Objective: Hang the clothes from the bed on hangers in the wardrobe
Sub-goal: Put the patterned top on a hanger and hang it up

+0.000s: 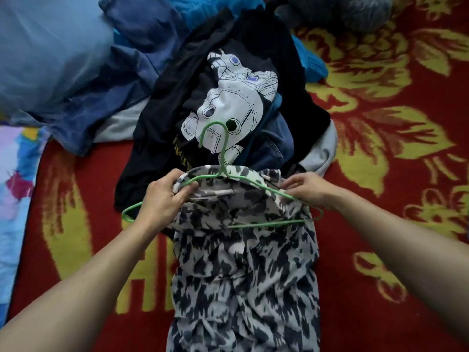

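My left hand (pixel 162 199) hides a stretch of the thin green wire hanger (pixel 222 161), whose lower bar partly disappears under the grey-and-black blotched cloth garment (pixel 243 275). That garment runs off the bottom edge. The yellow lettering (pixel 174 144) on the black printed T-shirt (pixel 177 97) is creased and unreadable. A blurred grey fuzzy shape (pixel 355 11) is cut by the top edge.

Green wire hanger (pixel 223 156): lies flat on top of clothes, hook pointing away over robot print, left end sticking out bare, right arm partly under fabric.

Patterned garment (pixel 243 262): pale grey with black blotches, stretched lengthwise on bed (pixel 380 123), neck opening at hanger; left hand (pixel 162 199) grips collar and hanger arm, right hand (pixel 307 189) pinches fabric at other shoulder.

Black T-shirt (pixel 177 102): white robot print, crumpled, just beyond.

Blue clothes (pixel 142 47): heaped behind, to left.
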Demonstrator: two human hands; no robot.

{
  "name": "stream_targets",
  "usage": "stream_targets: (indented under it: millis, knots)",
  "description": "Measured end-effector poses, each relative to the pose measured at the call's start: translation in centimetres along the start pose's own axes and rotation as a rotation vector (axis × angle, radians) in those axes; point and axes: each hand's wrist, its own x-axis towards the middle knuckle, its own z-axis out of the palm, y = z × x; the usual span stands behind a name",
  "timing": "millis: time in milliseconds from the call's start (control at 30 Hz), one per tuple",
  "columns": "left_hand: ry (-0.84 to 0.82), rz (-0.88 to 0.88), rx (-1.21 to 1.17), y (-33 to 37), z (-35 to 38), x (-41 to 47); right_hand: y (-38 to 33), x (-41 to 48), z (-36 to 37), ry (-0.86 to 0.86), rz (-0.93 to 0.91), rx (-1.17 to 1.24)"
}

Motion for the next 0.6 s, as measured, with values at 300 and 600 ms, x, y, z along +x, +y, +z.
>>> stream_targets:
  millis: [300, 600]
  knots:
    - [-0.062, 0.016, 0.04, -2.2, -0.2, -2.0, 0.1, 1.4, 4.8, 0.448, -0.131, -0.607]
    - [0.014, 0.09, 0.043, -1.3, 0.6, -2.1, 4.3, -1.1, -0.5, 0.49, 0.001, -0.1]
